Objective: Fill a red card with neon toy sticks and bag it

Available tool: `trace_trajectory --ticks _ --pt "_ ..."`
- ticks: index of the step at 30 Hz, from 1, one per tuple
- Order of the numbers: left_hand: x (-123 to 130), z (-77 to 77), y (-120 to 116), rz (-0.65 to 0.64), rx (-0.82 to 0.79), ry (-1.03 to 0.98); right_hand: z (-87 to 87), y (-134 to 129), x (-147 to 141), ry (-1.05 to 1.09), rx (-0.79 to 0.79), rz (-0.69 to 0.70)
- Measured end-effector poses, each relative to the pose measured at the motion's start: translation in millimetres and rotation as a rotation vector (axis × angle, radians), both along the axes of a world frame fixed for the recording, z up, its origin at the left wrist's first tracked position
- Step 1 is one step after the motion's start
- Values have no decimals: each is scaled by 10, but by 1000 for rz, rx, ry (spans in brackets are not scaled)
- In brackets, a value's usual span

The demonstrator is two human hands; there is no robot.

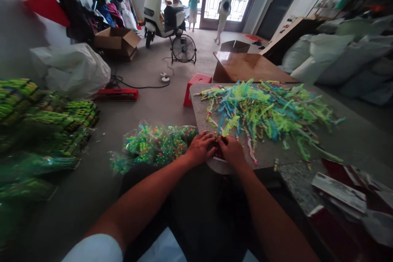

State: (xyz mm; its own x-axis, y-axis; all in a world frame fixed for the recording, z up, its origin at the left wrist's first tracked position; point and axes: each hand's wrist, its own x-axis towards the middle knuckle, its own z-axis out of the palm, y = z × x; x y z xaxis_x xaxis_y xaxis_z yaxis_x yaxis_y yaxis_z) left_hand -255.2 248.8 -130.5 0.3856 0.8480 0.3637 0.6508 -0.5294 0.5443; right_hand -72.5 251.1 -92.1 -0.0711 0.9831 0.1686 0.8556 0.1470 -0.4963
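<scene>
My left hand (pixel 201 147) and my right hand (pixel 232 152) meet at the near left corner of the stone-topped table (pixel 201 108). Their closed fingertips nearly touch over a small dark red, flat piece with a pale edge (pixel 219 157). What the fingers pinch is mostly hidden. Just beyond my hands spreads a heap of sticks with yellow-green and blue ribbon-like strips (pixel 254 104). A pink-and-white strip (pixel 251 150) hangs from the heap beside my right hand. Clear plastic bags of green and multicoloured small pieces (pixel 159 143) lie left of my left hand.
Stacked green bundles (pixel 49 118) fill the left floor. A red stool (pixel 196 84) and an open carton (pixel 248 65) stand behind the table. Dark red and white cards (pixel 340 192) lie at right. Farther off are a fan (pixel 183 48), a scooter (pixel 162 12) and two people.
</scene>
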Motion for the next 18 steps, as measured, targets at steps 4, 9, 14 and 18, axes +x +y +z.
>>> trace_trajectory --ticks 4,9,14,18 --pt "8 -23 14 4 6 -18 15 -34 -55 -124 33 19" --pt "1 -22 16 -4 14 -23 40 -73 -184 -262 24 -8" --pt "-28 -22 22 -21 44 -10 91 -86 -173 -219 -8 56" --pt "-45 -25 36 -23 56 -6 181 -38 95 -90 4 17"
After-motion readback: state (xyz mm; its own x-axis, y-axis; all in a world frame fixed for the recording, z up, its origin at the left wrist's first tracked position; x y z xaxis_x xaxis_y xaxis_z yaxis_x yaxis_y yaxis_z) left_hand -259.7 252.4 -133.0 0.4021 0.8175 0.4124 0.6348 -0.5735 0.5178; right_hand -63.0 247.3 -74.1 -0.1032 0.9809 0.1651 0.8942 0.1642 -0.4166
